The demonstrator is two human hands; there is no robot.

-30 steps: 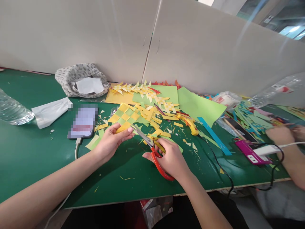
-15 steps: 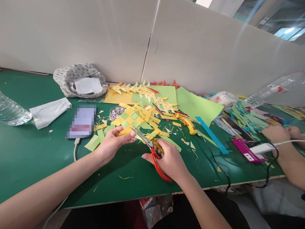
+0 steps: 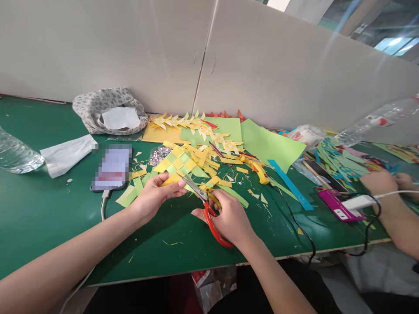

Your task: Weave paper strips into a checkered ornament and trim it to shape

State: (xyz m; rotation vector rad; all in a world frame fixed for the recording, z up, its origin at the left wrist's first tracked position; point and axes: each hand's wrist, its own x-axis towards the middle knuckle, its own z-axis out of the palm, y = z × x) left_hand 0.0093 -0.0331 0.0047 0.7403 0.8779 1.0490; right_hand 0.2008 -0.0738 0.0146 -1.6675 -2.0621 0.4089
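The left hand [image 3: 153, 196] pinches a woven yellow and green paper mat [image 3: 178, 163] lying on the green table [image 3: 39, 209]. The right hand [image 3: 231, 218] grips red-handled scissors [image 3: 204, 203], blades at the mat's edge.

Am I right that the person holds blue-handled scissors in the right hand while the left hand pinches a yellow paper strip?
Not quite: the scissors have red handles, not blue, as the head view shows. The rest holds: the right hand grips them, and the left hand pinches the yellow paper strip.
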